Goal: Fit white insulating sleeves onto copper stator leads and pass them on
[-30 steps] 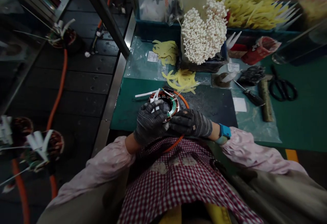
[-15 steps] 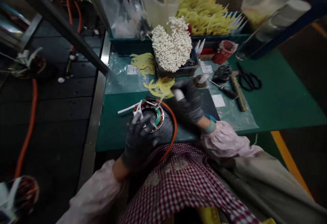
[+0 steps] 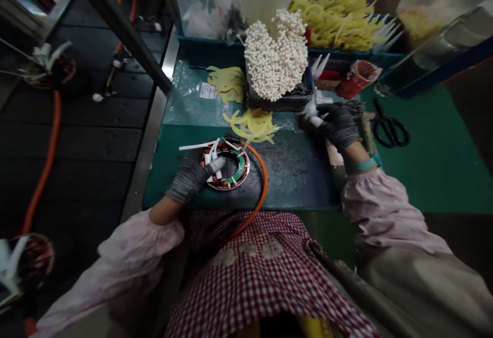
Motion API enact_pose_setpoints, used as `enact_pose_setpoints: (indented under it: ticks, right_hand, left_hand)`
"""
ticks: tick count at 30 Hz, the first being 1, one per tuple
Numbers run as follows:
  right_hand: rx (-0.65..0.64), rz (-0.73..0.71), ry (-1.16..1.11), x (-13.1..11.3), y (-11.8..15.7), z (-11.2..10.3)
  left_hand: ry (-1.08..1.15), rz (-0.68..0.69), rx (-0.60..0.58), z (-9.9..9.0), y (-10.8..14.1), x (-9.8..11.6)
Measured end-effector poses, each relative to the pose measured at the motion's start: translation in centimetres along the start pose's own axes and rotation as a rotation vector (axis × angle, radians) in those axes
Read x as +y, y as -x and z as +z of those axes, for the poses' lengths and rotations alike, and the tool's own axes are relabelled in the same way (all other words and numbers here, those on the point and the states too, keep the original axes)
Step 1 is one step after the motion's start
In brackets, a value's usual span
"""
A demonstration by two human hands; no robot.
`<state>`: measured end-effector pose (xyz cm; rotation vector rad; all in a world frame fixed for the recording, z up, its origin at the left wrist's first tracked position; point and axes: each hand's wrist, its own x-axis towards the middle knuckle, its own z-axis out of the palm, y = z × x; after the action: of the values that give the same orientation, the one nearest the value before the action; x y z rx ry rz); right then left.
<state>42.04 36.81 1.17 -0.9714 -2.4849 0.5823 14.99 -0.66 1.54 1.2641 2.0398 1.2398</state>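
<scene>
My left hand (image 3: 191, 177), in a grey glove, lies at the near left of a copper-wound stator ring (image 3: 225, 164), its fingers over the rim. The ring has a green band and lies flat on a dark mat (image 3: 292, 173). White sleeves (image 3: 211, 156) stick out of it, and an orange cable (image 3: 262, 186) curves away from it towards me. My right hand (image 3: 337, 125), in a dark glove, is far to the right, its fingers closed on a white tube piece (image 3: 316, 120). Behind that hand, a hammer's head is partly hidden.
A large bundle of white-tipped sticks (image 3: 275, 55) stands behind the mat, beside loose yellow strips (image 3: 252, 125). Black scissors (image 3: 390, 130) and a red cup (image 3: 357, 78) lie to the right. On the dark conveyor at left sits another wound stator (image 3: 50, 68).
My right hand has moved right, away from the ring, towards the hammer. My left hand has drawn back to the ring's near left rim. The view has shifted slightly.
</scene>
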Motion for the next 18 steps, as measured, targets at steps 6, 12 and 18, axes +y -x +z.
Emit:
enact_pose_setpoints:
  ticks: [6,12,18]
  right_hand:
    - [0.196,0.002,-0.081,-4.6,2.4,-1.6]
    - [0.069,-0.243,-0.278,-15.6,13.9,0.2]
    - [0.03,-0.263,-0.142,-20.3,21.1,5.0]
  left_hand:
    - [-0.032,-0.004,0.038,0.4,0.3,-0.3]
    - [-0.147,-0.02,0.07,0.0,-1.0,-0.3]
    - [-0.261,0.292,0.155,0.5,3.2,2.8]
